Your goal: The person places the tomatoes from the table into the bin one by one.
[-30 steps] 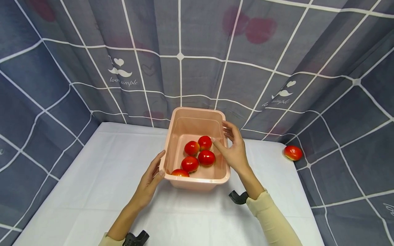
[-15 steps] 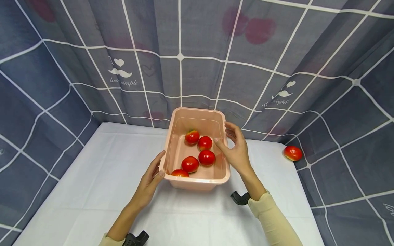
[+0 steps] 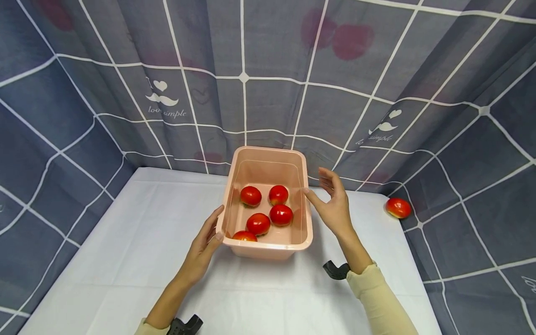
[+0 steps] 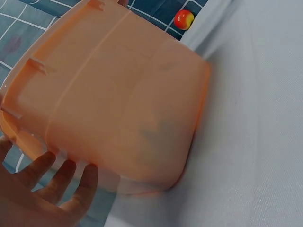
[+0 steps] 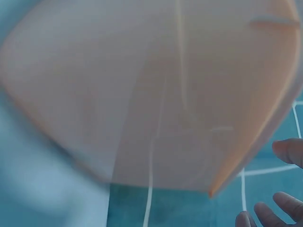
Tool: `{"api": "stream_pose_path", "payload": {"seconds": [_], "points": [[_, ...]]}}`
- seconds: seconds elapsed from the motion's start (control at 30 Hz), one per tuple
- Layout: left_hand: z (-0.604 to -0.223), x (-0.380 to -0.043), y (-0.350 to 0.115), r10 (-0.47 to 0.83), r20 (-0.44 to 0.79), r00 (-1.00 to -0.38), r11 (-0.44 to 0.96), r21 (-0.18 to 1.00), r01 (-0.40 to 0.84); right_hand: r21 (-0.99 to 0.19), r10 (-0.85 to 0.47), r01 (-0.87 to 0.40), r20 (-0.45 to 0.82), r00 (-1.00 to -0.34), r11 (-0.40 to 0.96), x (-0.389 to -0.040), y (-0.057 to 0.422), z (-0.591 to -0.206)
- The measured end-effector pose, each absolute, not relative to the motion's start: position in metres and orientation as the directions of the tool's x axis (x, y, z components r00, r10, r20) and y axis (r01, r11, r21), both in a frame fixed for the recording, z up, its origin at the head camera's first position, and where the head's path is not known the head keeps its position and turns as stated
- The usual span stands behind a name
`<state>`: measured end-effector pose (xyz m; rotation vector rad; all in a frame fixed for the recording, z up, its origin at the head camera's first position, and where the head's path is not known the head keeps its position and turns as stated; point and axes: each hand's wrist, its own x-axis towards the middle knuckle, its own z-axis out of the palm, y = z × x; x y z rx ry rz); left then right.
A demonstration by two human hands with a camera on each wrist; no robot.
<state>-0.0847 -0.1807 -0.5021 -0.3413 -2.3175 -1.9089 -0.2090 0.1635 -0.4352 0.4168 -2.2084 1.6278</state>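
Observation:
A pink plastic bin stands on the white-covered table, near the back curtain. Inside lie several glossy red fruits, some with yellowish patches. My left hand holds the bin's left rim, thumb on top; in the left wrist view its fingers press against the outer wall. My right hand hovers just off the bin's right side, thumb and fingers spread and relaxed around nothing. In the right wrist view the fingertips sit apart from the bin wall, which is blurred.
One more red fruit lies at the table's far right edge, by the curtain. A grey curtain with white grid lines closes off the back and both sides. White cloth covers the table.
My right hand has drawn away from the bin's right rim, moving right. One fruit in the bin rolled towards the back, then left and forward. My left hand stayed in place.

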Motion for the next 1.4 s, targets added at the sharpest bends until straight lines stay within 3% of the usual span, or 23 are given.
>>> {"api": "stream_pose_path", "payload": {"seconds": [0.4, 0.67, 1.0, 1.4], "points": [[-0.502, -0.085, -0.181, 0.101, 0.232, -0.967, 0.179, 0.952, 0.247, -0.857, 0.142, -0.327, 0.410, -0.901, 0.398, -0.218, 0.216, -0.451], [-0.501, -0.085, -0.181, 0.104, 0.230, -0.968, 0.176, 0.953, 0.246, -0.884, 0.275, -0.248, 0.372, -0.887, 0.397, -0.224, 0.250, -0.461], [-0.501, -0.085, -0.181, 0.110, 0.234, -0.966, 0.163, 0.955, 0.250, -0.903, 0.403, -0.159, 0.328, -0.854, 0.398, -0.233, 0.295, -0.479], [-0.501, -0.085, -0.180, 0.108, 0.228, -0.968, 0.180, 0.953, 0.245, -0.859, 0.551, 0.028, 0.304, -0.777, 0.512, -0.233, 0.341, -0.509]]}}
